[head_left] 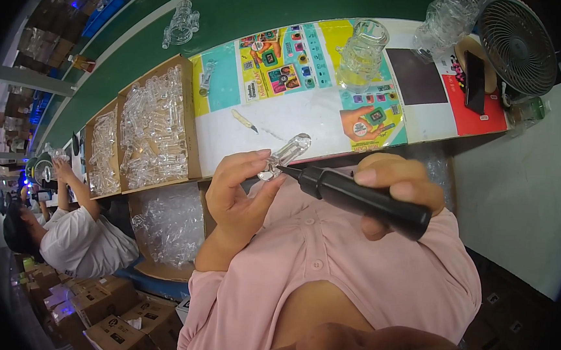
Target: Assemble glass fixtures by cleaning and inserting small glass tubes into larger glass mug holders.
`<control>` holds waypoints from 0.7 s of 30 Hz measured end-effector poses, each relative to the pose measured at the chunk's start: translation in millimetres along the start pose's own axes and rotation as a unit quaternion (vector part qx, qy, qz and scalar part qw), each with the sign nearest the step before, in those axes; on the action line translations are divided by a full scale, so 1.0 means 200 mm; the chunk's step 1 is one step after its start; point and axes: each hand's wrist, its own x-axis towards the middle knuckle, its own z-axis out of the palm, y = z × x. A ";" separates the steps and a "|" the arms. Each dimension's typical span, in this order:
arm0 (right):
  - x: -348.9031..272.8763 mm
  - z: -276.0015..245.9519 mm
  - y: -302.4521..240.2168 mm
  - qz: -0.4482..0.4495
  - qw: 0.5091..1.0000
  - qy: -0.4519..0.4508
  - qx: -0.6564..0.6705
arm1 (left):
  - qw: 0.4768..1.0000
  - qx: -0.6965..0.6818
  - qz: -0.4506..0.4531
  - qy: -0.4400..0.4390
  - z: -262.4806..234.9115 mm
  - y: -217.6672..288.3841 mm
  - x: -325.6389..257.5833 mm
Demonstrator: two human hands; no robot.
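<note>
Head view, looking down over a pink-sleeved chest to the hands, raised in front of the counter (297, 121) edge. Small clear glass piece (284, 156): tube-shaped, transparent, with a rounded bulb at its upper end, tilted up to the right, held in the air just short of the counter. Black pen-shaped tool (357, 196): thick matte barrel narrowing to a fine pointed tip; the tip touches the lower end of the glass piece.

Containers: two open cardboard boxes side by side at the counter's left end. Nearer box (157, 127) is filled with a heap of clear glass pieces of the same sort; farther box (104, 153) also holds clear glass parts. Below them, off the counter edge, a third carton (170, 222) lined with clear plastic bagging; contents too blurred to tell. Clear glass jar (362, 54) stands upright on the colourful printed sheet (282, 61) covering the counter. Small grey fan (517, 45) at the far right.

Left hand (236, 198): fingers (249, 163) curled, thumb and forefinger pinching the lower part of the glass piece, palm facing the wearer. Right hand (390, 189): fingers wrapped shut around the tool's barrel, thumb underneath.

Another person in a white shirt (84, 242) sits at lower left, well apart, one arm raised
</note>
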 end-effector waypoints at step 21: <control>-0.24 -0.47 0.45 0.266 0.512 0.505 0.641 | 0.984 -0.085 -0.151 -0.032 0.21 -0.18 0.09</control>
